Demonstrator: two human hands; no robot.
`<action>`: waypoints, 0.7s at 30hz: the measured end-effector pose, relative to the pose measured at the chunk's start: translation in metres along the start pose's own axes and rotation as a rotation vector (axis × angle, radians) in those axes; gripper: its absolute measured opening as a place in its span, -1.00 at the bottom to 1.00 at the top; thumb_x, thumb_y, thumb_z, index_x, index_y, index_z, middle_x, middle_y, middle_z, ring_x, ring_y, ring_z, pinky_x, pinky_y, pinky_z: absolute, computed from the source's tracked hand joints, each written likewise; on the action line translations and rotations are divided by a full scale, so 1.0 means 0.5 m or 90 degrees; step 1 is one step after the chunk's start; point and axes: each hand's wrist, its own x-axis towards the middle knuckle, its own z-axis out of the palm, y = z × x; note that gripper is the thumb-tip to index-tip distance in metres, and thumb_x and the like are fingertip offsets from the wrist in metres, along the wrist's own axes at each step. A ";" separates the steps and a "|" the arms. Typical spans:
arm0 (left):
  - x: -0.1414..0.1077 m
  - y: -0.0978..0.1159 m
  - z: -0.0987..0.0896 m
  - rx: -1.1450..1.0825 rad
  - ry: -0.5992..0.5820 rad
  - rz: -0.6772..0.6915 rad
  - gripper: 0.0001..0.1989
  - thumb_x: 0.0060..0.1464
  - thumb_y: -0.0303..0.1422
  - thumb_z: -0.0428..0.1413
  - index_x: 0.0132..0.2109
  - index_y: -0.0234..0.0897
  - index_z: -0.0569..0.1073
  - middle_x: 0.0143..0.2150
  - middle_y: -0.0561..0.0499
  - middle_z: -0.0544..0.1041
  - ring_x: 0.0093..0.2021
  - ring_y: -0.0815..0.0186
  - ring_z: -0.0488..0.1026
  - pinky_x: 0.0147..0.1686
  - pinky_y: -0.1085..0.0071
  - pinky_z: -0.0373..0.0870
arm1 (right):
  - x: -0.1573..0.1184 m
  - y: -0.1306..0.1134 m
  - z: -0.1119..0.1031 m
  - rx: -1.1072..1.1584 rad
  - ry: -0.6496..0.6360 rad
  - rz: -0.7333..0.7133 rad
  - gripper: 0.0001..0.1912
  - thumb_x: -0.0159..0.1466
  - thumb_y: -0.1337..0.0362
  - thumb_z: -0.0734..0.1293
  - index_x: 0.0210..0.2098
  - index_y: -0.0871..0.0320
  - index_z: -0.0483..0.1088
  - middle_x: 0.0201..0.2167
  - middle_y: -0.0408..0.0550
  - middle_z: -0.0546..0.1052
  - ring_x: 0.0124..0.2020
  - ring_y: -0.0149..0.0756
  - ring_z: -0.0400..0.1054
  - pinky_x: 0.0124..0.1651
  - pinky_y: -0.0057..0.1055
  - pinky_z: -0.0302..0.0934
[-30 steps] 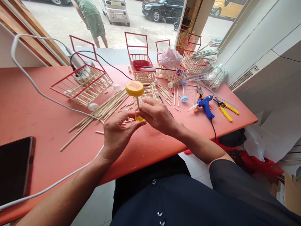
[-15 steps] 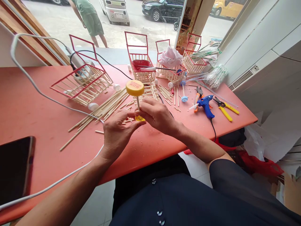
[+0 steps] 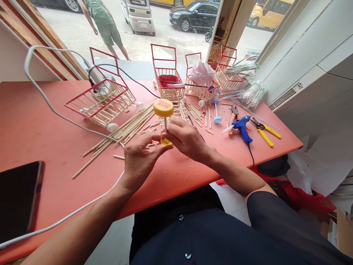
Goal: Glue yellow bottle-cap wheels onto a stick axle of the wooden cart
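L. to r., on counter (image 3: pixel 60 154): dark phone (image 3: pixel 18 195), far l.; loose sticks (image 3: pixel 133 124), lying diag. beyond l. hand (image 3: pixel 139 158).

L. hand: grip closed, thumb + fingertips pinching lower yellow cap (image 3: pixel 166 141) (partly hidden by fingers) from l. & below.

Thin stick (image 3: pixel 165 124): betw. the two hands, held over counter; long axis approx. upright, top leaning slightly l. Upper yellow cap (image 3: pixel 163 108) at top end, above both grips, untouched; lower cap at bottom end.

R. hand (image 3: pixel 193 143): grip closed, pinching stick from r., just above lower cap, well below upper one. L. hand thus nearer bottom end.

Further r.: blue-capped stick (image 3: pixel 217 120), blue glue gun (image 3: pixel 242 129), yellow-handled pliers (image 3: pixel 265 137).
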 end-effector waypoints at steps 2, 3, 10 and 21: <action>0.000 0.000 0.000 -0.005 0.001 0.000 -0.76 0.13 -0.07 0.40 -0.18 -0.09 0.69 -0.24 0.05 0.69 -0.21 0.22 0.60 -0.16 0.31 0.52 | 0.001 0.000 -0.001 0.003 -0.005 0.004 -0.60 0.62 0.12 0.14 -0.35 0.10 0.24 -0.33 -0.14 0.33 -0.26 -0.36 0.21 -0.15 -0.42 0.14; 0.001 0.001 0.000 -0.007 0.001 0.001 -0.76 0.13 -0.07 0.40 -0.18 -0.09 0.69 -0.25 0.05 0.69 -0.21 0.21 0.60 -0.16 0.31 0.52 | 0.001 0.000 -0.002 0.004 -0.008 0.007 -0.60 0.62 0.12 0.14 -0.35 0.10 0.24 -0.33 -0.14 0.33 -0.26 -0.36 0.21 -0.15 -0.41 0.14; -0.001 -0.004 0.002 -0.010 -0.004 -0.019 -0.73 0.14 -0.03 0.39 -0.20 -0.11 0.69 -0.27 0.03 0.68 -0.23 0.20 0.60 -0.18 0.27 0.53 | 0.002 -0.002 -0.005 0.004 -0.033 0.037 -0.60 0.61 0.11 0.14 -0.35 0.09 0.24 -0.33 -0.12 0.35 -0.25 -0.34 0.22 -0.14 -0.39 0.14; 0.000 -0.006 0.000 -0.013 -0.011 -0.013 -0.74 0.16 -0.01 0.38 -0.20 -0.07 0.69 -0.27 0.03 0.68 -0.26 0.20 0.58 -0.18 0.25 0.50 | 0.003 -0.002 -0.005 -0.002 -0.025 0.029 -0.60 0.62 0.12 0.14 -0.36 0.09 0.22 -0.34 -0.14 0.33 -0.27 -0.36 0.20 -0.15 -0.41 0.13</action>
